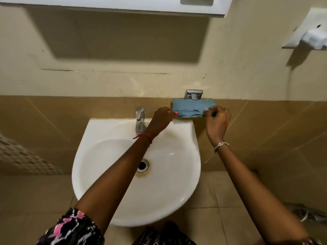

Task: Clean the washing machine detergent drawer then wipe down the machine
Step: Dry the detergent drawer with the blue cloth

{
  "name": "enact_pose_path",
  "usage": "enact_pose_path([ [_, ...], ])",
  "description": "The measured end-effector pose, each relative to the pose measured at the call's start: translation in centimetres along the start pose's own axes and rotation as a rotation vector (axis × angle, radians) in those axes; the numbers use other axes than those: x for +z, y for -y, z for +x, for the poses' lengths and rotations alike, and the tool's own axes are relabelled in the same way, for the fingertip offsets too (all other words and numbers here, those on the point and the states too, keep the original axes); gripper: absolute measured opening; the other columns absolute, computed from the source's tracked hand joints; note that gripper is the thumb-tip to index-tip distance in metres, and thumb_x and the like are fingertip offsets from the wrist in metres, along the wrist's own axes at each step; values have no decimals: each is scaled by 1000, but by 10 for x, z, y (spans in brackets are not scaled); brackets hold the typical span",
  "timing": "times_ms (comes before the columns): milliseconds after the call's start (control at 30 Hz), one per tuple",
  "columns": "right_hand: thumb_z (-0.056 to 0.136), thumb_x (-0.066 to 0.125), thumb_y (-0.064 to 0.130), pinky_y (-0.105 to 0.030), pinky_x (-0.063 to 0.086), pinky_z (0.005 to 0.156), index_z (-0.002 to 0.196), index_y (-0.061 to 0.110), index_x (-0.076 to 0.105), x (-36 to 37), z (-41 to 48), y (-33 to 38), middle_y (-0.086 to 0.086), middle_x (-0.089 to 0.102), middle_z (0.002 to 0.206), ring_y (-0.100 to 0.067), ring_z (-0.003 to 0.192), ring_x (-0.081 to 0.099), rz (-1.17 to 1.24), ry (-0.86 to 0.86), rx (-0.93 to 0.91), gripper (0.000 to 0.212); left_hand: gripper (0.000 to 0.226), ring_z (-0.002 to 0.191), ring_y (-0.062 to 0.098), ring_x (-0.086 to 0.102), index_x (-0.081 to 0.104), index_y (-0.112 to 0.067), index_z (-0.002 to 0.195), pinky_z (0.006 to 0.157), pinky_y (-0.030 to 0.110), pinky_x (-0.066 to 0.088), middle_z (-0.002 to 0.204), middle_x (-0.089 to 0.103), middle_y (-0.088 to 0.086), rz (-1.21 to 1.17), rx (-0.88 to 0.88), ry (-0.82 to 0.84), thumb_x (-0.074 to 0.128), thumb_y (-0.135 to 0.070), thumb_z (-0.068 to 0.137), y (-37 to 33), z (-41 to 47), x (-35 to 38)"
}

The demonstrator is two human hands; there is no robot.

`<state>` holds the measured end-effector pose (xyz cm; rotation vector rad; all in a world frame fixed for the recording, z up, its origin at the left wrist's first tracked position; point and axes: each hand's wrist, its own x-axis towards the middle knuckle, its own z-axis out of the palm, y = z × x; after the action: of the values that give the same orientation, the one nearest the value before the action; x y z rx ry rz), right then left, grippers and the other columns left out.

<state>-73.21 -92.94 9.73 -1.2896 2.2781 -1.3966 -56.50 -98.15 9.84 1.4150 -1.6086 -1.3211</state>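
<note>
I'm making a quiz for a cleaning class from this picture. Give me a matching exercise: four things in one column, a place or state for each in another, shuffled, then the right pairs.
Things:
1. blue cloth
2. sink tap
3. drain
4. white holder

Places or states:
A. on the wall at upper right
B. stretched between left hand and right hand
C. at the back rim of the sink
D. in the bottom of the basin

Pairs: 1-B, 2-C, 3-D, 4-A

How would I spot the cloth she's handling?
Find the white sink against the tan tiled wall. Just past its far right corner, under a small chrome fitting, hangs the blue cloth, pinched at both ends by the hands. It is the only blue thing there.
</note>
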Motion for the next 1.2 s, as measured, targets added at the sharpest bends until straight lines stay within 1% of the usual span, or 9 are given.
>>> enact_pose_path([
  [133,86,62,31,-38,36,97,119,3,53,1,34,-10,-17,52,123,-31,119,43,-82,34,175,45,18,88,22,57,57,-8,89,62,26,42,94,59,13,-141,-103,-24,56,-26,92,-6,16,12],
  [233,83,67,23,-42,52,88,117,-3,55,0,49,-13,-18,58,118,-31,110,57,134,116,298,44,27,80,25,62,60,0,95,61,28,46,94,62,16,-202,-184,-78,61,-26,89,-9,23,21],
  [367,78,72,11,-38,57,78,114,-9,59,-1,60,-15,-19,63,110,-29,95,64,201,131,352,42,20,64,20,62,58,-3,71,50,23,53,82,63,13,-293,-234,-191,70,-14,82,-15,28,28],
  [533,76,72,6,-13,49,49,74,-1,63,-8,65,0,-5,59,74,-18,72,58,294,222,366,12,18,69,23,61,57,-4,67,62,30,57,73,59,9,-365,-231,-273,72,-4,77,-28,22,19],
  [600,74,74,5,-19,51,54,66,5,57,-11,65,9,-4,57,70,-18,70,57,378,276,424,19,13,68,22,60,58,-5,71,62,29,57,74,58,10,-443,-248,-274,67,-6,80,-31,13,13],
  [767,75,66,-7,-26,55,61,93,-2,59,-13,50,41,-13,61,84,-22,74,60,683,614,634,20,2,65,20,57,52,-9,77,58,29,56,75,55,6,-689,-316,-245,51,-9,76,-25,-21,-10],
  [967,87,50,-3,-25,52,60,80,4,57,7,7,74,-8,58,86,-21,77,56,823,1077,834,12,21,58,16,62,55,-9,77,58,25,56,61,64,3,-889,-335,-371,36,-6,85,0,-91,-52],
  [1100,89,39,-1,-29,57,63,59,2,71,28,-44,100,-12,70,73,-26,67,69,861,1329,877,45,19,51,13,64,54,-11,77,55,25,56,60,64,1,-939,-315,-551,39,-5,87,24,-150,-89],
  [1200,79,43,-3,-38,58,64,89,-3,64,44,-93,121,-19,70,87,-30,67,71,820,1465,901,23,10,56,13,67,57,-10,86,58,27,58,69,67,3,-959,-291,-689,48,-9,90,45,-199,-112],
])
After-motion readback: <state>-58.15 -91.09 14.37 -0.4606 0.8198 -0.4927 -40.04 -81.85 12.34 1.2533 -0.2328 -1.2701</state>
